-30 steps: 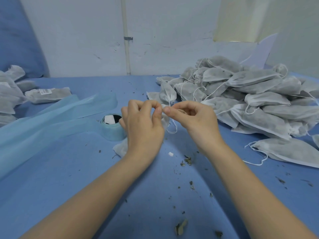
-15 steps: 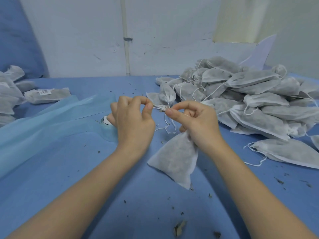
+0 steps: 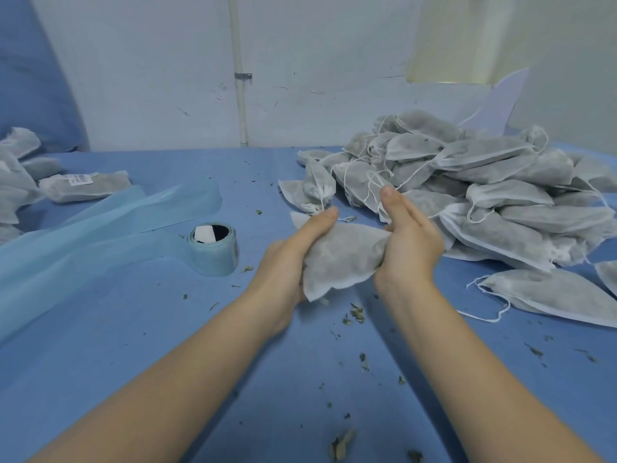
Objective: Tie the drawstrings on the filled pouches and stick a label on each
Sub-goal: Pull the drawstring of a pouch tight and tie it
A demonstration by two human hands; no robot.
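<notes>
Pouch between both hands; pouch pile right, label roll left.

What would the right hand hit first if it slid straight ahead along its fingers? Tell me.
Probably the pile of untied pouches: the right hand has its fingertips pointing at the pile's near edge, seemingly almost touching a drawstring there, though depth is unclear.

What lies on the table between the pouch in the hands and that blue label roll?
Nothing visible except a few leaf crumbs. The pouch, pressed between both hands, has bare blue table between it and the label roll.
</notes>
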